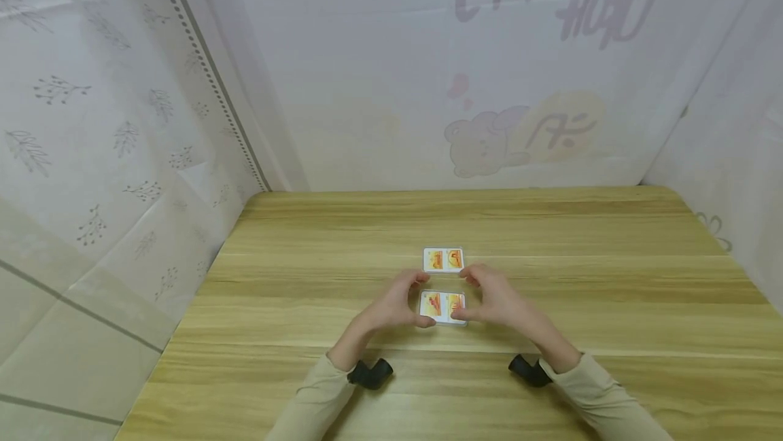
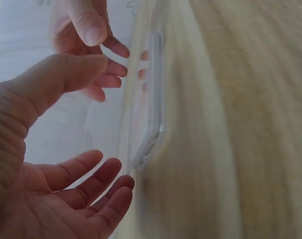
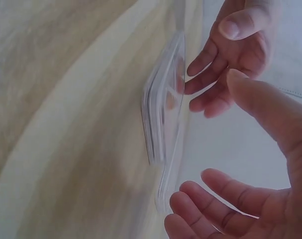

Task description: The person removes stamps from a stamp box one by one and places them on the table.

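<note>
A small stack of white-edged cards [image 1: 431, 304], its top face printed with two orange-and-yellow pictures, lies on the wooden table between my two hands. Just beyond it lies a second card or stack [image 1: 444, 251] with similar pictures. My left hand [image 1: 396, 303] curves around the near stack's left side, thumb and fingers spread apart. Mirroring it on the right, my right hand [image 1: 500, 300] has its thumb over the stack's near right corner in the head view. In the right wrist view the layered edges of the stack [image 3: 154, 117] show, with no fingers gripping them.
The wooden table [image 1: 318, 244] reaches back to a pale printed cloth [image 1: 367, 87]. Another patterned cloth [image 1: 122, 121] hangs along the left side. Black wrist devices [image 1: 371, 374] sit at both cuffs, close above the tabletop.
</note>
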Tool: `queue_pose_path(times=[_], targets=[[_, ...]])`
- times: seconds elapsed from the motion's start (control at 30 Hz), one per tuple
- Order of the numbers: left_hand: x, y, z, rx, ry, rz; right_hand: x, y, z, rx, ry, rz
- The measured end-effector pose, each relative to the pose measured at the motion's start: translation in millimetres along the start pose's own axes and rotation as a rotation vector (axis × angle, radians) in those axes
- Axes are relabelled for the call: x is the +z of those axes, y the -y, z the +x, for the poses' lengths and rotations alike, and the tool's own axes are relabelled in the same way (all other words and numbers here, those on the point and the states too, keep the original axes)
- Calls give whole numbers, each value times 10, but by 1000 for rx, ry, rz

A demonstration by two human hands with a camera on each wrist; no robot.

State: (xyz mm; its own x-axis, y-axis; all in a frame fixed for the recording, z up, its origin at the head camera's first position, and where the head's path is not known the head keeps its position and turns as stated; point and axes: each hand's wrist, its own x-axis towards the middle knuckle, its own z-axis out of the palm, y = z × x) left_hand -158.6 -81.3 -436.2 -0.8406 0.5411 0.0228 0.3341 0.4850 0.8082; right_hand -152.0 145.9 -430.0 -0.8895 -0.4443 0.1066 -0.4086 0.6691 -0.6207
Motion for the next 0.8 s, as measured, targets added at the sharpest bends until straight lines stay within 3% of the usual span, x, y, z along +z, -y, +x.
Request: queue_pose_path(times=[0.6,0.8], targets=[[77,75,-6,6,12,161,146,8,23,-61,44,-14],[92,68,4,17,0,199,162,26,26,-35,71,-1]])
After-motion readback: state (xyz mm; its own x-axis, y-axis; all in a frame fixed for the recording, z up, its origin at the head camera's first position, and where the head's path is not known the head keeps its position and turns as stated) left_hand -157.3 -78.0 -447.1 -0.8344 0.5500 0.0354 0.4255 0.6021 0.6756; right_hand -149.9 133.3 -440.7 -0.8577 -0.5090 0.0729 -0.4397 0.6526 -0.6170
